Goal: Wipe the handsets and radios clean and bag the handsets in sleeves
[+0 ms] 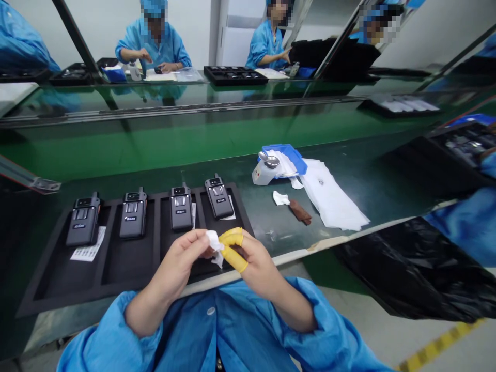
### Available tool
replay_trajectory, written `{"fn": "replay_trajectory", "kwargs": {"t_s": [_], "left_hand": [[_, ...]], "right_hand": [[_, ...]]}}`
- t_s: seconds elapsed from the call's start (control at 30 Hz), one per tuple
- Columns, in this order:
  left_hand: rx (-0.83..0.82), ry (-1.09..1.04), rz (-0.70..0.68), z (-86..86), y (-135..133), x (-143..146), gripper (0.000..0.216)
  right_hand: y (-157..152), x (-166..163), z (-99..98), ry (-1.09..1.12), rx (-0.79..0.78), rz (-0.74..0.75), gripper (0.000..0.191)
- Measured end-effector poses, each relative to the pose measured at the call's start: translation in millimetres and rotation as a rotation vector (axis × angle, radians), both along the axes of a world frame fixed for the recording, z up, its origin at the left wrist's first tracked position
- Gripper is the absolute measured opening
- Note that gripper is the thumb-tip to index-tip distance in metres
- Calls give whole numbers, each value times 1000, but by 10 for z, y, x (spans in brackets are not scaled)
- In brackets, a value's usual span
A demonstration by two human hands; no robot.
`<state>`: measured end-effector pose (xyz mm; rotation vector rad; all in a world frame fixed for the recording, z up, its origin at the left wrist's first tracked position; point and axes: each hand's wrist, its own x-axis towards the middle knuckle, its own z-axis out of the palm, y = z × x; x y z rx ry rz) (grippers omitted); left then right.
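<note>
A small crumpled white wipe (214, 241) is pinched between my two hands, just above the table's front edge. My left hand (182, 258) grips it with thumb and fingers. My right hand (253, 258), with yellow finger cots on thumb and forefinger, pinches its other side. Beyond and left of my hands is a black divided tray (110, 276). In it lie black handheld radios marked "Riton": one at the far left (83, 222), a second (133, 214), a third (181, 209) and one at the right (219, 199). White printed label sheets (90, 245) stick out from under some radios.
Right of the tray stand a white pump bottle (264, 173) and a blue bin (298, 161) of white wipes. A brown cloth (300, 212), a white scrap (280, 198) and white paper sheets (333, 196) lie nearby. A black bag (418, 268) hangs at right. Co-workers (155, 41) sit across.
</note>
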<state>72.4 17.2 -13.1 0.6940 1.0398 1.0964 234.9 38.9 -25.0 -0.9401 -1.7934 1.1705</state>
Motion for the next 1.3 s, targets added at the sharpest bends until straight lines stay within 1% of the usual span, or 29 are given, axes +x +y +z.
{"fn": "replay_trajectory", "kwargs": {"t_s": [0.1, 0.17, 0.2, 0.27, 0.37, 0.47, 0.57, 0.63, 0.7, 0.83, 0.9, 1.0, 1.07, 1.1, 1.17, 1.23, 1.3], "left_hand": [[11, 41, 14, -43, -32, 10, 38], [18, 123, 34, -81, -54, 24, 33], [29, 178, 40, -101, -64, 30, 29], [70, 281, 40, -137, -76, 38, 20], [126, 355, 39, -168, -74, 38, 15], [156, 325, 45, -160, -55, 40, 16], [182, 317, 40, -134, -37, 46, 16], [173, 276, 42, -119, -28, 41, 15], [143, 173, 61, -110, -22, 25, 14], [0, -54, 100, -100, -20, 5, 14], [-4, -40, 93, -99, -25, 24, 15], [98, 87, 79, -97, -31, 59, 13], [106, 76, 90, -88, -28, 56, 12], [79, 30, 103, -82, -22, 42, 11], [4, -92, 135, -72, -3, -2, 12], [-66, -203, 172, -70, 23, -48, 14], [-108, -257, 201, -76, 48, -76, 15]], "right_hand": [[34, -2, -34, 107, -276, 10, 14], [42, -14, -41, 145, -367, 19, 17], [43, -22, -44, 155, -366, 8, 17], [41, -38, -52, 159, -304, -21, 15], [39, -51, -67, 158, -222, -29, 13], [32, -55, -77, 160, -244, -8, 16], [23, -61, -80, 210, -343, 14, 17], [28, -57, -81, 249, -402, 27, 20], [45, -41, -83, 289, -469, 25, 22], [61, -24, -85, 370, -663, -37, 29], [43, -46, -78, 342, -648, -42, 33], [14, -87, -56, 277, -529, 0, 32], [18, -88, -41, 274, -481, -8, 27], [26, -78, -35, 281, -490, -24, 27], [51, -48, -27, 322, -582, -80, 29], [74, -21, -21, 396, -724, -130, 33], [86, -10, -13, 464, -816, -163, 35]]}}
